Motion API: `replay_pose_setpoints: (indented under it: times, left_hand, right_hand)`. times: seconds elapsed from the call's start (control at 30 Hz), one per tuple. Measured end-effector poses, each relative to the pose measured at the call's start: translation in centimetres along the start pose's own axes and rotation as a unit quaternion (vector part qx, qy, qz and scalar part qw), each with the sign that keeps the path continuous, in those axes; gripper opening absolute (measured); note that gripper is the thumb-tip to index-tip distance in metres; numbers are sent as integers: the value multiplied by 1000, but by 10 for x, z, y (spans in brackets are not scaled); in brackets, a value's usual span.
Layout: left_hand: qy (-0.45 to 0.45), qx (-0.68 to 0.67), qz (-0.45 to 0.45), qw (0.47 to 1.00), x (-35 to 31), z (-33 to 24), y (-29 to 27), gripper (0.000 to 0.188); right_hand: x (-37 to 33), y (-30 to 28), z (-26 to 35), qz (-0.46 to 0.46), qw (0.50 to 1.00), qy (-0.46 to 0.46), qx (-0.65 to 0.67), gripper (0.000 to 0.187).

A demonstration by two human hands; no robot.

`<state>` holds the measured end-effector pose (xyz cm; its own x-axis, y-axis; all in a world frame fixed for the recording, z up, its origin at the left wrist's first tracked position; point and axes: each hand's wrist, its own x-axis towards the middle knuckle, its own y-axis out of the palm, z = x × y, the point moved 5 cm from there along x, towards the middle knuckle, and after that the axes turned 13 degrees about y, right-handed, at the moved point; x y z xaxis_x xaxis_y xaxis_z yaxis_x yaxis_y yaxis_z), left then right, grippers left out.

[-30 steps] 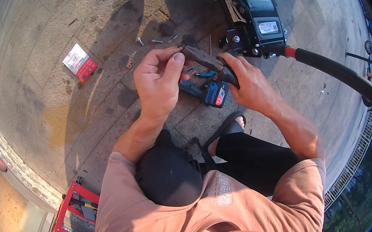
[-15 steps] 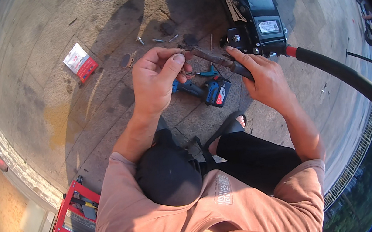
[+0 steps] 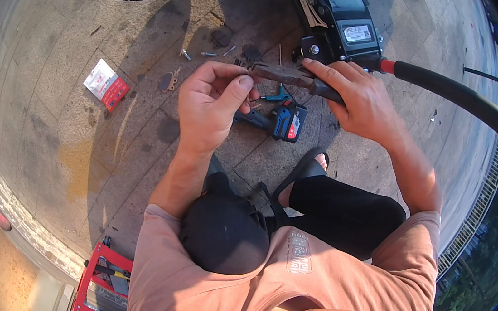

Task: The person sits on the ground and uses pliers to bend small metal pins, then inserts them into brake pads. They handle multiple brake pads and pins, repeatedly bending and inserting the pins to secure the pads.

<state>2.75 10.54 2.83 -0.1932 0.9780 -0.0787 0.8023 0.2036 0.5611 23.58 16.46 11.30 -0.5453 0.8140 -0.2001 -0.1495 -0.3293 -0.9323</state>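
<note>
My left hand (image 3: 211, 100) is raised over the pavement, thumb and fingers pinching a small dark metal piece (image 3: 241, 63), mostly covered by the fingertips. From the right, my right hand (image 3: 359, 94) wraps the dark handle of a rusty brown flat-bladed tool (image 3: 282, 75); its exact kind is unclear. The blade's tip is at or very near the small piece; whether they touch is hard to see. Below both hands, a blue and black cordless power tool (image 3: 289, 122) lies on the ground, with a teal-handled tool (image 3: 279, 94) beside it.
A floor jack (image 3: 346, 10) with a black padded handle (image 3: 441, 89) stands at the upper right. Bolts (image 3: 186, 55) and brake pads (image 3: 169, 82) lie beyond my hands. Farther left is a red and white packet (image 3: 106, 86); a red tool cart (image 3: 86, 303) stands lower left.
My right hand has shifted slightly, the blade tilting a little flatter near my left fingertips. Both hands keep their holds.
</note>
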Motion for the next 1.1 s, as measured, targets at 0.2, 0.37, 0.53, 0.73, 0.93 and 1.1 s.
replay_pose_setpoints:
  times: [0.2, 0.37, 0.53, 0.73, 0.93, 1.1]
  left_hand:
    - [-13, 4, -2, 1000, -1, 0, 0, 14]
    - [-10, 35, 22, 999, -1, -4, 2, 15]
    - [-8, 59, 18, 998, -4, -7, 7, 14]
    - [9, 104, 26, 994, -7, -7, 9, 15]
    - [-15, 102, 24, 994, -6, 2, 1, 15]
    - [18, 42, -9, 999, 1, 12, -7, 15]
  right_hand:
    - [0, -1, -1, 16, 1000, 2, -23, 63]
    - [0, 0, -5, 18, 1000, -7, 11, 51]
    - [-1, 16, -17, 80, 989, 82, 95, 40]
    - [3, 25, -20, 73, 986, 82, 122, 38]
    - [4, 14, -16, 39, 999, 30, -12, 50]
    - [-2, 20, -22, 74, 991, 96, 63, 51]
